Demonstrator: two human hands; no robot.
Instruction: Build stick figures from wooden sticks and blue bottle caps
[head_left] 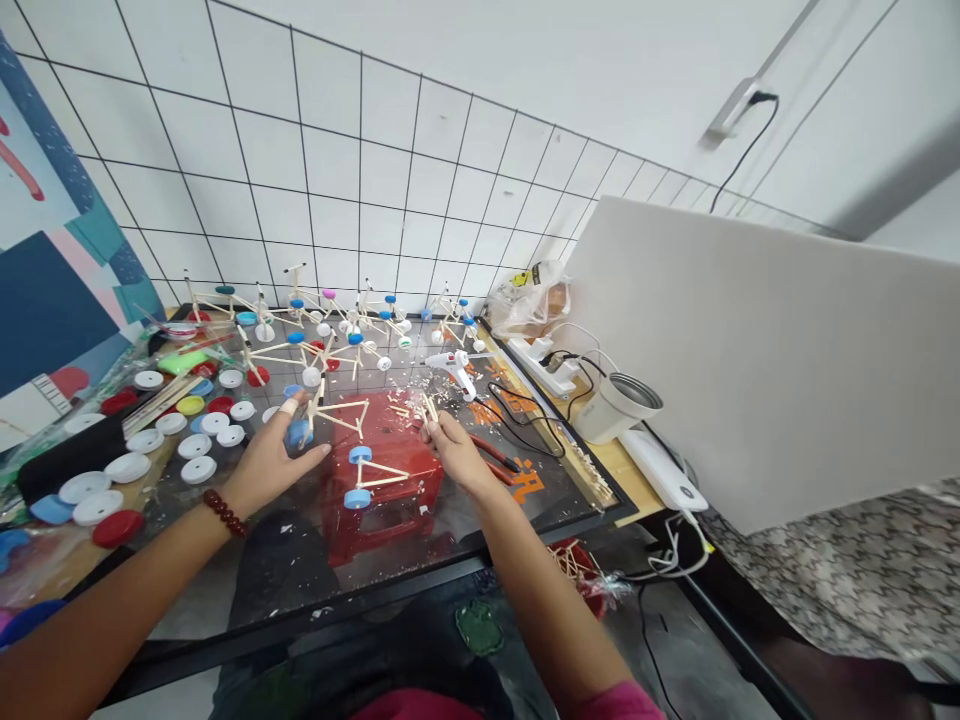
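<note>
A stick frame (341, 412) stands on the desk (405, 545), left of its middle, just beside the left hand (271, 455). A blue cap (301, 432) is seen at the frame's left side, within the gap between thumb and fingers. That hand is spread, with nothing visibly clasped; whether the frame or cap is touched cannot be told. By the right hand (455, 452), a few short sticks (430, 406) are pinched between thumb and fingertips, apart from the frame.

Nearer the front edge, between the two arms, a second frame (384, 473) is laid, with two light-blue caps fitted at its left end. No upright part is seen on it, so it is judged less complete than the built frames (355, 340) set out towards the back edge, where caps and raised sticks are already joined. Much material seems left: many loose caps (198, 470) are spread towards the left edge.

A glue gun (454, 370) is laid beyond the right hand, among pale scraps, and red-handled pliers (491, 447) are partly hidden by the right arm. Near the right edge, a power strip (544, 365) and a white can (619, 405) are placed.
</note>
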